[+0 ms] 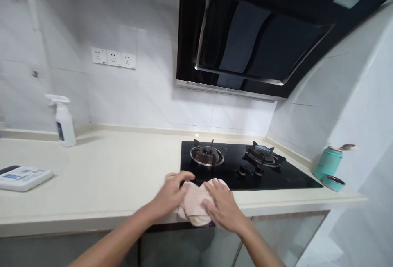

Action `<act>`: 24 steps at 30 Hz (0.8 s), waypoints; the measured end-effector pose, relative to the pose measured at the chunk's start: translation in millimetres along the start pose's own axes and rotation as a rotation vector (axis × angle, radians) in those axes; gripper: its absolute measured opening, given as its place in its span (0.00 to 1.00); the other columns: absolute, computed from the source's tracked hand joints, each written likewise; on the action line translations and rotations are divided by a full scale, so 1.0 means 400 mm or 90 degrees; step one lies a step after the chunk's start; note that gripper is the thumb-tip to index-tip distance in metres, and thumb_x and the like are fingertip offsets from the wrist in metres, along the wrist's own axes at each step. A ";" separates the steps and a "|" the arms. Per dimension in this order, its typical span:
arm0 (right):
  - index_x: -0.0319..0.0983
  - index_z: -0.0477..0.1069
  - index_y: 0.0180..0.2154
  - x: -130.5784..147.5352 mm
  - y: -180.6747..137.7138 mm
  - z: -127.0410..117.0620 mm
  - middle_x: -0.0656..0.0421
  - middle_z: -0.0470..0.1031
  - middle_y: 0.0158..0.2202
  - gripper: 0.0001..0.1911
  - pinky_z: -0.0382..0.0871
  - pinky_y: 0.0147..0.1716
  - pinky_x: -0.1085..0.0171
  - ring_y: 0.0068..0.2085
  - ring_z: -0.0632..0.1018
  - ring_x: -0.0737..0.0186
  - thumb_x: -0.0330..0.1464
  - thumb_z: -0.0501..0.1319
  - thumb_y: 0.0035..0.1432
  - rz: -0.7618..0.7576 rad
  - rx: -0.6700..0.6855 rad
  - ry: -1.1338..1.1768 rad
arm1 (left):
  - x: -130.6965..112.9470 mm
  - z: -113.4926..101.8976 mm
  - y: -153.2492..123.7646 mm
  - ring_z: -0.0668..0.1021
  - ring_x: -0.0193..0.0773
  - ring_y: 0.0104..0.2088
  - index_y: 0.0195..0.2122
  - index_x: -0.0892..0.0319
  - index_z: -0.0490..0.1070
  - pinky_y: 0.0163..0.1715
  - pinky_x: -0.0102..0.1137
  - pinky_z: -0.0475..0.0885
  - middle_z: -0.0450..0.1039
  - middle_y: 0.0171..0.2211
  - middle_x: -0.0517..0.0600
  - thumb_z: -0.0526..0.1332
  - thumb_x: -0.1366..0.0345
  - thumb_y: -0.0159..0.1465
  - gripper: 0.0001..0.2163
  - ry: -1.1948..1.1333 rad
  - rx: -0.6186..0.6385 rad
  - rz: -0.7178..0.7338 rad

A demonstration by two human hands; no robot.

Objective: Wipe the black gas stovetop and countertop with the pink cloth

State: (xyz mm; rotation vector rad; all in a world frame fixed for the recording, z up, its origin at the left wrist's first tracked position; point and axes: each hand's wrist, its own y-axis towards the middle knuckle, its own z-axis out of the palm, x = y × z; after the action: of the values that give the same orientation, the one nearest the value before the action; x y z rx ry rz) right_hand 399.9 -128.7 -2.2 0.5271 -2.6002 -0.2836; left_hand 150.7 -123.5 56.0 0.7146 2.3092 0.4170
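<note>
A crumpled pinkish cloth point(196, 201) lies at the front edge of the cream countertop point(116, 177), just in front of the black gas hob point(245, 169). My left hand point(170, 195) grips the cloth's left side with curled fingers. My right hand point(222, 207) rests on its right side, fingers bent over the fabric. Both hands press the cloth between them. The hob has two burners point(207, 155) and knobs point(250, 171) close behind the cloth.
A white spray bottle point(64, 120) stands at the back left by the tiled wall. A flat white device point(23, 177) lies at the far left. A teal canister point(328, 162) and its lid point(334, 182) sit at the right. A black extractor hood point(260, 42) hangs overhead.
</note>
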 end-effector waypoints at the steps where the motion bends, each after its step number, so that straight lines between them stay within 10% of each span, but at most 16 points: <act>1: 0.52 0.59 0.70 0.030 0.004 0.014 0.50 0.54 0.74 0.39 0.47 0.68 0.36 0.74 0.52 0.35 0.60 0.54 0.64 0.023 0.005 -0.025 | 0.044 -0.037 -0.020 0.77 0.46 0.55 0.53 0.52 0.73 0.60 0.45 0.65 0.79 0.53 0.51 0.50 0.57 0.69 0.17 0.036 -0.035 -0.039; 7: 0.53 0.57 0.70 0.235 0.057 0.115 0.46 0.52 0.74 0.51 0.42 0.66 0.28 0.74 0.48 0.27 0.65 0.64 0.52 -0.092 0.037 -0.016 | 0.293 -0.179 -0.134 0.77 0.51 0.56 0.48 0.53 0.76 0.55 0.46 0.68 0.79 0.54 0.54 0.49 0.51 0.67 0.20 0.277 -0.031 -0.206; 13: 0.46 0.66 0.62 0.310 0.107 0.143 0.50 0.68 0.65 0.34 0.56 0.65 0.42 0.67 0.65 0.43 0.51 0.67 0.59 -0.353 0.034 -0.075 | 0.360 -0.235 -0.185 0.73 0.54 0.60 0.51 0.55 0.76 0.56 0.50 0.65 0.75 0.59 0.57 0.45 0.53 0.71 0.23 0.388 -0.025 -0.331; 18: 0.44 0.66 0.60 0.157 0.070 0.095 0.54 0.71 0.63 0.33 0.56 0.66 0.53 0.64 0.68 0.52 0.45 0.69 0.56 -0.374 -0.014 0.007 | 0.377 -0.235 -0.196 0.71 0.56 0.62 0.55 0.53 0.75 0.58 0.56 0.62 0.72 0.61 0.57 0.45 0.49 0.71 0.24 0.383 -0.001 -0.363; 24: 0.39 0.67 0.59 -0.207 -0.097 -0.013 0.46 0.74 0.60 0.28 0.63 0.61 0.47 0.61 0.72 0.46 0.43 0.61 0.60 -0.104 -0.241 -0.012 | 0.394 -0.218 -0.205 0.71 0.58 0.62 0.56 0.53 0.75 0.57 0.56 0.64 0.72 0.60 0.59 0.45 0.47 0.68 0.27 0.408 -0.010 -0.332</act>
State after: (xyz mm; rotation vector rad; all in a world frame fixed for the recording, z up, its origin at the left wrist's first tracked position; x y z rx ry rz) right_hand 482.2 -130.4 -42.1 0.5992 -2.4370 -0.8178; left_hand -38.1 -103.9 -0.2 -0.0778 2.9531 0.4581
